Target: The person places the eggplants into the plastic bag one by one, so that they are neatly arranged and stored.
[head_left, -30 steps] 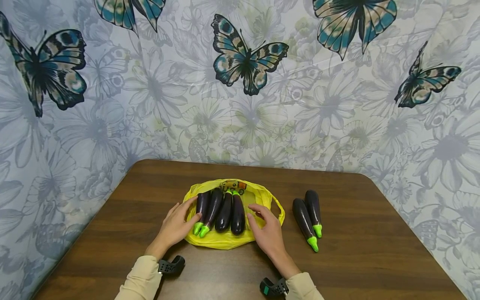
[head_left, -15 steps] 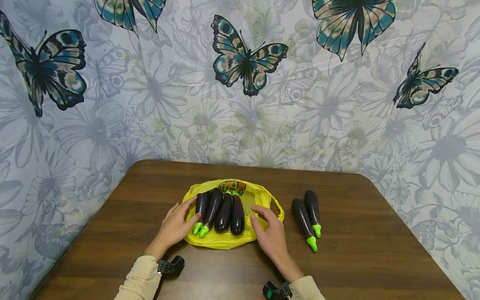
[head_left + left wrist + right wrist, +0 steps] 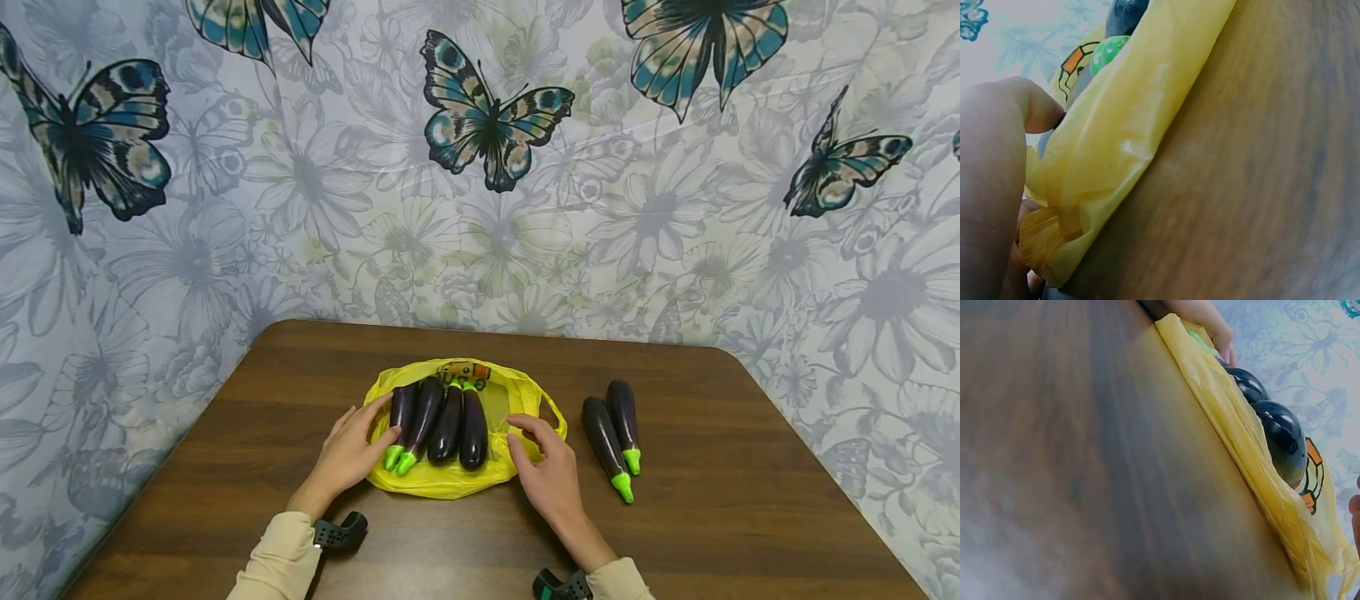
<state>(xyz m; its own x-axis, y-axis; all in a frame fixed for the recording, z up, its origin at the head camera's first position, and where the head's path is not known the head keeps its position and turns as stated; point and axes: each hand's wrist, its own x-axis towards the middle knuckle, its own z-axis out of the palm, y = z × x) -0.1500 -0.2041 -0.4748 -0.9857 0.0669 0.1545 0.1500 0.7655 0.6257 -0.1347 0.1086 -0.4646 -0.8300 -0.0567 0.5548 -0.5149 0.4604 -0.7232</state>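
A yellow plastic bag (image 3: 450, 487) lies open on the table, its mouth spread, with several dark purple eggplants (image 3: 444, 429) with green stem ends inside. My left hand (image 3: 347, 454) holds the bag's left rim, thumb and forefinger spread beside the leftmost eggplant (image 3: 402, 410). In the left wrist view, the yellow plastic (image 3: 1104, 150) bunches up at the fingers. At the bag's right rim my right hand (image 3: 551, 475) is held with thumb and forefinger apart and nothing between them. Two more eggplants (image 3: 602, 433) lie side by side on the table right of the bag.
The brown wooden table (image 3: 720, 500) has rounded far corners. Behind it hangs a floral wall covering (image 3: 525, 250) printed with butterflies. A black wrist device (image 3: 341, 533) sits on the left wrist and another (image 3: 562, 586) on the right.
My right hand has drawn a little to the right, away from the eggplants in the bag. The left hand, the bag and all the eggplants keep their places.
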